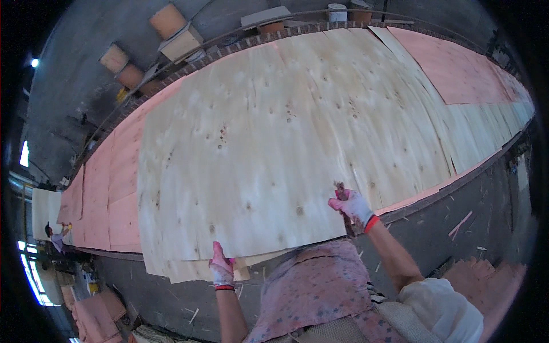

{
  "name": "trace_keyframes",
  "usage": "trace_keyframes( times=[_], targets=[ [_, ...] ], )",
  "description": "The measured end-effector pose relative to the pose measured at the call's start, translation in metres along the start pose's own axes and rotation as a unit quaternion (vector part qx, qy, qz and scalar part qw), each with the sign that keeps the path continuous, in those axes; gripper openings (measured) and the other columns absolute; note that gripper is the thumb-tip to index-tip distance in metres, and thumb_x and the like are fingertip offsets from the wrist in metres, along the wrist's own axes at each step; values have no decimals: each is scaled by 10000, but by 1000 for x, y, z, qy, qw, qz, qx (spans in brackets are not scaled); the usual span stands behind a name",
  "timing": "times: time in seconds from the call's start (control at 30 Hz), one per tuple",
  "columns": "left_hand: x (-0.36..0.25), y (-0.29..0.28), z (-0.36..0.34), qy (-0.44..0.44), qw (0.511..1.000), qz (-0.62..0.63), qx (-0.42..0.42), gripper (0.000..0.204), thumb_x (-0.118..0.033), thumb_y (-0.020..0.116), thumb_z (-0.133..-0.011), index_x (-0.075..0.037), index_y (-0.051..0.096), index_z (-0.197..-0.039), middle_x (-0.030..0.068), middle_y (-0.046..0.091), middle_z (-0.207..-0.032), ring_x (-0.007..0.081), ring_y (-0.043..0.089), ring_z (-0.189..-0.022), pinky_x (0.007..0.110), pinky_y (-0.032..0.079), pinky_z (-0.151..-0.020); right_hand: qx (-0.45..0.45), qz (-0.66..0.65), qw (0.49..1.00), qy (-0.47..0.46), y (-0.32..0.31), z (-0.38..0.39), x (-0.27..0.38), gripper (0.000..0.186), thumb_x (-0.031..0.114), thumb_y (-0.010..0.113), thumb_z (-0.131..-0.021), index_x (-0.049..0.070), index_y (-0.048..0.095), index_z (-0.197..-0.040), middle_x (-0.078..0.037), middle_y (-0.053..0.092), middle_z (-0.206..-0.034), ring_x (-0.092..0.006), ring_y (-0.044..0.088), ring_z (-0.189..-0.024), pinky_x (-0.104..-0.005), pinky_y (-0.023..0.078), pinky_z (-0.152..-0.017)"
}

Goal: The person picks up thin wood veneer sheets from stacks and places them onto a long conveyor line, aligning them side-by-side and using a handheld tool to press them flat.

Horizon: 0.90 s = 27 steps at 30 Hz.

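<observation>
Pale wood veneer sheets (pixel 257 154) with knots and small holes lie overlapped across a long work surface before me. My left hand (pixel 221 268), in a white glove with pink fingertips, is closed at the near edge of the veneer. One digit lies on top, and the other fingers are partly hidden. My right hand (pixel 354 208), gloved the same way with a red cuff, is closed round a ragged dark brown strip (pixel 341 190). That strip sticks out above and below the fist, over the near edge of the veneer.
Pink sheets (pixel 108 188) cover the left end, and another pink sheet (pixel 452 63) lies far right. A person (pixel 57 237) stands at the far left end. Boxes (pixel 180 43) and a bucket (pixel 337 12) stand beyond. Scraps (pixel 460 224) litter the floor.
</observation>
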<state>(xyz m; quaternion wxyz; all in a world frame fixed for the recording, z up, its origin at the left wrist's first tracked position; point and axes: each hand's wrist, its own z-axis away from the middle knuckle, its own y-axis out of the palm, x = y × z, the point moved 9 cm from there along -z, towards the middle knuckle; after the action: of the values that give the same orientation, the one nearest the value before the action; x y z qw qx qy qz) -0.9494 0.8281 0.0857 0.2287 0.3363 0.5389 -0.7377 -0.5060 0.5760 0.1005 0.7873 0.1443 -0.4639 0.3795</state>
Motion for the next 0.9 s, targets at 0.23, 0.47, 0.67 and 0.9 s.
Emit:
trace_keyframes(
  times=[0.23,0.47,0.67,0.9],
  targets=[
    [61,-3,-67,116,988,-1,97,535,-462,462,-964,-53,498,-1308,71,588,-1241,225,594,-1051,356,493,-870,17,-116,993,1,68,-35,-43,203,151,744,-762,49,591,-847,23,551,-682,-79,482,-566,-262,389,-495],
    [45,95,5,-346,812,398,251,668,-571,462,-926,-71,398,-1363,167,575,-1226,325,595,-1063,420,523,-890,-144,-6,989,43,-7,-46,-117,311,134,748,-743,-5,629,-994,-25,624,-770,-108,557,-671,-274,457,-580],
    [67,126,-5,-401,767,333,375,745,-615,452,-909,-16,384,-1346,261,564,-1207,356,611,-1036,405,527,-878,-226,327,917,23,-11,-62,-60,342,246,637,-745,44,645,-1020,-125,689,-851,-336,651,-790,-401,506,-702],
    [100,153,5,-444,760,322,348,627,-503,506,-934,-19,372,-1309,257,626,-1083,361,632,-982,421,528,-866,-208,573,765,-210,39,-32,-19,499,216,587,-773,103,477,-1247,-130,621,-1038,-339,611,-914,-499,417,-780]
  ],
)
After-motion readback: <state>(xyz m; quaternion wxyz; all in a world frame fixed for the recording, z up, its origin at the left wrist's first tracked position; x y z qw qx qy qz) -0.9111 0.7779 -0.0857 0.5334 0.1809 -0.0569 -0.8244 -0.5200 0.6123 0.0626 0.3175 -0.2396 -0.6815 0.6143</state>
